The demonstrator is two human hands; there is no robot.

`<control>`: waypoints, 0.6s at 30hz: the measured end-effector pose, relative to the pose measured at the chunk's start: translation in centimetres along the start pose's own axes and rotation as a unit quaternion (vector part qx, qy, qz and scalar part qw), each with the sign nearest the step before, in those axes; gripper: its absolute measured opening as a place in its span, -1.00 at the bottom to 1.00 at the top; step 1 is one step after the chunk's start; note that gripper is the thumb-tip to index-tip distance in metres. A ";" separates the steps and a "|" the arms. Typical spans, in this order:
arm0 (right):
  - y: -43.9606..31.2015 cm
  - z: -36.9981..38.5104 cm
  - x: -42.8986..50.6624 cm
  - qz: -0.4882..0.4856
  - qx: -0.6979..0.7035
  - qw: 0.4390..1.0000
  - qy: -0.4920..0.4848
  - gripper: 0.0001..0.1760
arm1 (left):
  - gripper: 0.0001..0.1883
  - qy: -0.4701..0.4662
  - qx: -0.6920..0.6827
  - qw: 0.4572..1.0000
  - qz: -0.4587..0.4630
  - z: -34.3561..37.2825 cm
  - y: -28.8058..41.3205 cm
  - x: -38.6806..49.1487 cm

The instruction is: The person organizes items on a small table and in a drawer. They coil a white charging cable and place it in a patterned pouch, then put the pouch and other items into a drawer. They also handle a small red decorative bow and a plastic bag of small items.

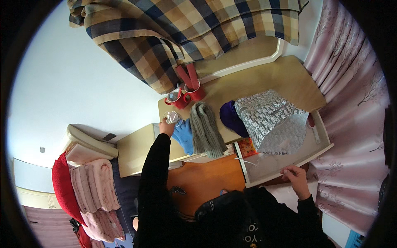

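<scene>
My left hand [167,128] reaches to the left end of the dressing table [260,77], its fingers on a coiled bundle of white cable [172,117]. Right beside it lie blue gloves [184,136] and a folded grey-green knitted scarf [206,128]. My right hand [296,179] is half curled, with nothing visible in it, close to the front edge of a pulled-out drawer [290,167]. A grey-and-white patterned plastic bag [269,121] lies partly on the tabletop and partly over the drawer. Next to the bag is a purple cap [232,119].
Two red mugs [177,100] holding things stand at the back left, by a mirror [238,55] partly covered by checked cloth [198,28]. An orange-red packet [247,147] and a white cord [246,161] are at the drawer. Folded pink bedding [104,186] is at left, curtains [344,124] at right.
</scene>
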State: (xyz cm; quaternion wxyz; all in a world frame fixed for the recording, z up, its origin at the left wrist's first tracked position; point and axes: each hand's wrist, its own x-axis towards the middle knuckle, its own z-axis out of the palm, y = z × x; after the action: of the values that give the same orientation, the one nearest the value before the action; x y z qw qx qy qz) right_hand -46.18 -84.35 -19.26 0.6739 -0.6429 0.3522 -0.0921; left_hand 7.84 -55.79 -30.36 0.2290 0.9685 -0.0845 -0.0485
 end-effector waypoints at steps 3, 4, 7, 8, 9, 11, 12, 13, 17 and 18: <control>0.4 0.4 -0.1 0.032 0.002 0.999 -0.004 -0.81 | -0.10 -0.021 -0.007 1.000 -0.010 1.6 1.5 0.8; 0.4 0.4 -0.1 0.037 -0.003 0.999 -0.017 -0.81 | -0.02 -0.039 -0.016 0.999 -0.029 1.8 1.4 1.4; 0.7 0.5 -0.1 0.066 -0.001 0.997 -0.034 -0.81 | 0.00 -0.029 0.029 0.998 -0.042 3.1 1.6 1.9; 0.5 0.7 -0.2 0.075 -0.004 0.997 -0.033 -0.80 | 0.00 -0.028 0.058 0.997 -0.048 3.5 1.9 2.0; 0.3 1.0 -0.4 0.085 -0.006 0.996 -0.032 -0.80 | 0.01 -0.027 0.087 0.994 -0.053 3.8 2.2 2.1; 0.5 1.3 -0.6 0.061 -0.038 0.996 -0.046 -0.80 | 0.00 -0.010 0.149 0.987 -0.065 4.7 2.9 2.0; 0.4 1.5 -0.8 0.049 -0.053 0.996 -0.056 -0.80 | -0.08 0.034 0.136 0.989 -0.040 5.1 2.3 2.0; -0.3 2.0 -0.8 0.015 -0.073 0.994 -0.077 -0.80 | -0.12 0.042 0.145 0.988 -0.035 5.3 2.1 2.3; -5.1 3.8 -0.3 -0.039 -0.048 0.983 -0.173 -0.77 | -0.27 0.069 0.152 0.986 -0.009 5.5 1.8 2.4; -5.8 4.5 0.0 -0.062 -0.026 0.978 -0.198 -0.75 | -0.28 0.078 0.134 0.988 -0.010 4.9 1.4 2.5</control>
State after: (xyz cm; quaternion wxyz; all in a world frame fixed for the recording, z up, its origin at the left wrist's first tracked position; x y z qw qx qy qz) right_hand -41.60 -81.61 -14.17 0.7062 -0.6865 0.1732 0.0048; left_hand 9.47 -59.62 -34.26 0.1022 0.9921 -0.0628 0.0371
